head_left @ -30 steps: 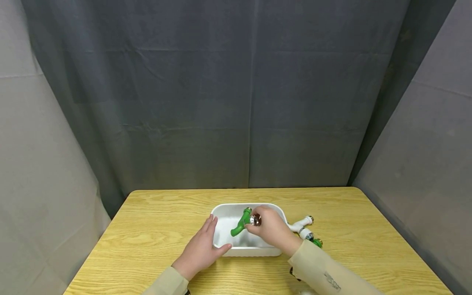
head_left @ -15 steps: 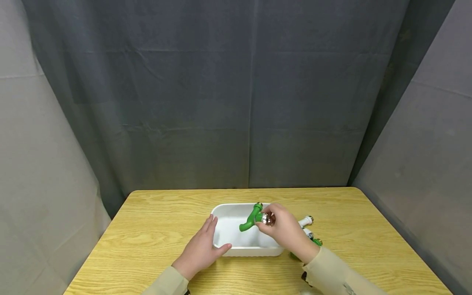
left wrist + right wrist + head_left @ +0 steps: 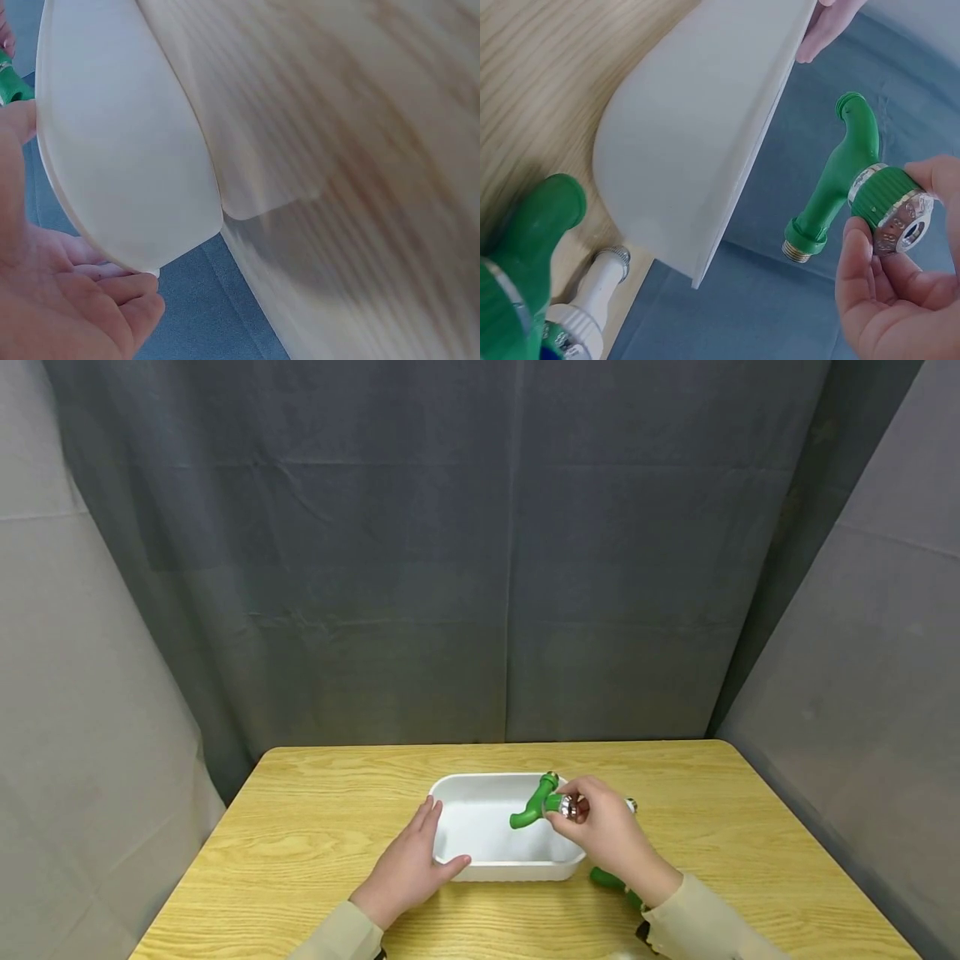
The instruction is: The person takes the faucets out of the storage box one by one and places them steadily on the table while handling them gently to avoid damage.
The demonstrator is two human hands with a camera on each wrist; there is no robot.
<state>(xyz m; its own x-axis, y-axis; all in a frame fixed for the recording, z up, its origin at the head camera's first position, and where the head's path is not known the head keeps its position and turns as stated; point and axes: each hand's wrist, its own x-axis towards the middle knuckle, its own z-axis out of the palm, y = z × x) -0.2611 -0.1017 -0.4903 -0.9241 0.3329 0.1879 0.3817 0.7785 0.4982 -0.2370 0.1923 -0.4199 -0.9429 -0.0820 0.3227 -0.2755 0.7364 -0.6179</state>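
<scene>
A green faucet [image 3: 536,806] with a chrome-ringed knob is pinched at the knob by my right hand [image 3: 603,827]. It hangs above the right part of a white plastic tub [image 3: 517,872]. The right wrist view shows the whole green faucet [image 3: 836,172], its threaded brass end pointing down and away from the fingers. My left hand [image 3: 405,868] rests at the tub's left end, thumb along the front rim and fingers along the left side. In the left wrist view, the straight fingers of the left hand [image 3: 82,292] touch the rim of the tub [image 3: 127,150].
Right of the tub, partly behind my right hand and forearm, lie a second green faucet [image 3: 551,217] and a white faucet [image 3: 592,292]. They rest on the wood-grain table [image 3: 322,810]. A dark grey curtain [image 3: 390,610] hangs behind the table.
My right hand has lifted the green faucet from low in the tub and moved it rightward toward the right rim. The left hand has stayed at the tub's left end.
</scene>
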